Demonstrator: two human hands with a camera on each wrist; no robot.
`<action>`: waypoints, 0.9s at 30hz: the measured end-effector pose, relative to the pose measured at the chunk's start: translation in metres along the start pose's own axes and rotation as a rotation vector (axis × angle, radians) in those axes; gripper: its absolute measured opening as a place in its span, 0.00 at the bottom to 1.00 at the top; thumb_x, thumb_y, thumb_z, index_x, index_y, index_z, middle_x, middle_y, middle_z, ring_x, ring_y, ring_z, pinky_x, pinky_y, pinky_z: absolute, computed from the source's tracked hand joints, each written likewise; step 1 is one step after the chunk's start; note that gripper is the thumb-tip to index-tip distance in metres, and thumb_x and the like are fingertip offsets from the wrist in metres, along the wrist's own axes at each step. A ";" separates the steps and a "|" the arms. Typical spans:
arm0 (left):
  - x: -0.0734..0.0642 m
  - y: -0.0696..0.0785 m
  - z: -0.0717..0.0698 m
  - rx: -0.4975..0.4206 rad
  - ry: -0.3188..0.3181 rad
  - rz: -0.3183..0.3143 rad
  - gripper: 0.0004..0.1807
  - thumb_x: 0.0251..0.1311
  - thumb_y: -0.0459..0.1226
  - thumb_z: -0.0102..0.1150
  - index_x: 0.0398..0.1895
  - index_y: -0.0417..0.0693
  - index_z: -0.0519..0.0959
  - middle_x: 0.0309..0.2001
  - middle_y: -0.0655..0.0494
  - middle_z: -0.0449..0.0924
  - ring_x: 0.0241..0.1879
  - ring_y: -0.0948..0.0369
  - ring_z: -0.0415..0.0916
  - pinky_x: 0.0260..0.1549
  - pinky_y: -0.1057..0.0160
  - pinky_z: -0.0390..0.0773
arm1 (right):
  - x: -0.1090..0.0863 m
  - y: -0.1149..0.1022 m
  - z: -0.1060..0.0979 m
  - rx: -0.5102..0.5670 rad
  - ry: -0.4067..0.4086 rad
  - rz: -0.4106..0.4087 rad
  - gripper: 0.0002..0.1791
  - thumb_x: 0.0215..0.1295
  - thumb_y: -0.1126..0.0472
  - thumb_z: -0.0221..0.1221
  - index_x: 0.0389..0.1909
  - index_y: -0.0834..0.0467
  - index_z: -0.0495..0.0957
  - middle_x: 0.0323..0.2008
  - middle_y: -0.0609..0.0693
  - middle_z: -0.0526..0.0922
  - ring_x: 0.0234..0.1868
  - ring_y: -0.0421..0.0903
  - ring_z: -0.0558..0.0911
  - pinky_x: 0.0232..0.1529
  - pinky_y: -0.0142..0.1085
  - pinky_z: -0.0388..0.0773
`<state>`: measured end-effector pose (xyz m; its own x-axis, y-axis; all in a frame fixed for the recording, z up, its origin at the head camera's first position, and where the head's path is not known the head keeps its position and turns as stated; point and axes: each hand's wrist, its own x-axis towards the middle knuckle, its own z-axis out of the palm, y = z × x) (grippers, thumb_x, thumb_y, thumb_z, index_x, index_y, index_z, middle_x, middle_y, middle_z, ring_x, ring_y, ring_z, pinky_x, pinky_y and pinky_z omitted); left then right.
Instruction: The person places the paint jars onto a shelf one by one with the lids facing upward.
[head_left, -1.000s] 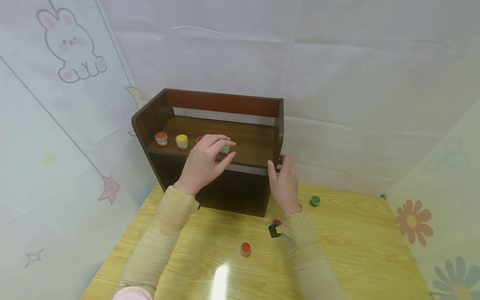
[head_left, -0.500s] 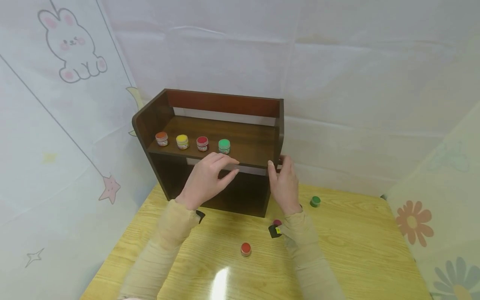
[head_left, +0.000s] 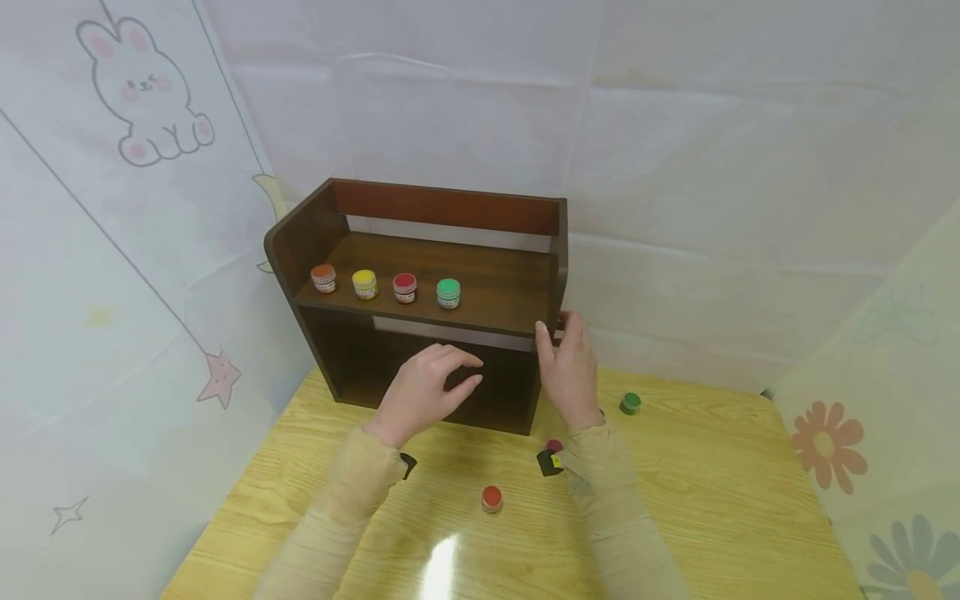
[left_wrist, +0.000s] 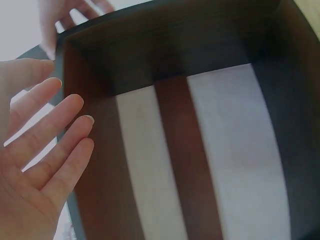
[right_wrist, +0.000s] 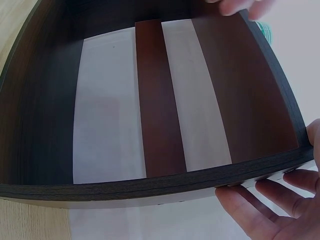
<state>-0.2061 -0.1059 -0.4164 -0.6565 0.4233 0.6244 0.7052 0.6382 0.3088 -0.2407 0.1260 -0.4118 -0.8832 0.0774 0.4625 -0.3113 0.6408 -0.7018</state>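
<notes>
A dark brown two-tier shelf [head_left: 498, 283] stands on the table. Along the front of its upper board sit an orange-lidded paint jar [head_left: 323, 279], a yellow one [head_left: 365, 285], a dark red one [head_left: 405, 288] and a light green one [head_left: 448, 293]. My left hand [head_left: 423, 390] hovers in front of the lower compartment, holding nothing, its fingers spread in the left wrist view. My right hand [head_left: 568, 367] holds the shelf's right side, thumb by the front edge and fingertips [right_wrist: 230, 195] against the outer face.
A red-lidded jar [head_left: 491, 499] stands on the wooden table [head_left: 712, 500] in front of the shelf. A dark green one [head_left: 631, 403] is right of the shelf, and a purple lid [head_left: 554, 446] shows beside the right wrist's black camera [head_left: 550, 463]. White cloth walls surround the table.
My left hand has drawn back and down from beside the light green jar to below the upper board, uncovering the dark red jar. My right hand has stayed at the shelf's side.
</notes>
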 end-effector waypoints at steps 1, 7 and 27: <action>-0.002 0.000 0.002 -0.002 -0.011 -0.008 0.08 0.64 0.40 0.70 0.44 0.50 0.87 0.44 0.61 0.86 0.44 0.62 0.80 0.45 0.62 0.80 | 0.000 0.000 0.000 0.001 -0.001 -0.002 0.26 0.79 0.48 0.52 0.60 0.67 0.65 0.48 0.63 0.73 0.33 0.61 0.77 0.36 0.53 0.78; -0.013 -0.003 0.015 -0.027 -0.075 -0.049 0.07 0.64 0.39 0.70 0.44 0.50 0.87 0.42 0.60 0.86 0.43 0.61 0.82 0.45 0.61 0.81 | 0.000 0.000 0.001 0.004 0.001 -0.003 0.25 0.79 0.48 0.52 0.60 0.66 0.65 0.47 0.63 0.73 0.33 0.61 0.76 0.35 0.53 0.78; -0.058 -0.007 0.051 -0.072 -0.307 -0.248 0.12 0.63 0.43 0.71 0.48 0.52 0.86 0.46 0.59 0.85 0.47 0.58 0.80 0.47 0.57 0.81 | 0.000 -0.001 -0.001 0.016 0.001 -0.010 0.26 0.79 0.49 0.53 0.60 0.67 0.66 0.48 0.63 0.73 0.35 0.60 0.76 0.37 0.53 0.77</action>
<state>-0.1866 -0.1024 -0.4917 -0.8509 0.4416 0.2844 0.5251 0.7029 0.4797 -0.2398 0.1256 -0.4106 -0.8794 0.0719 0.4706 -0.3262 0.6289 -0.7058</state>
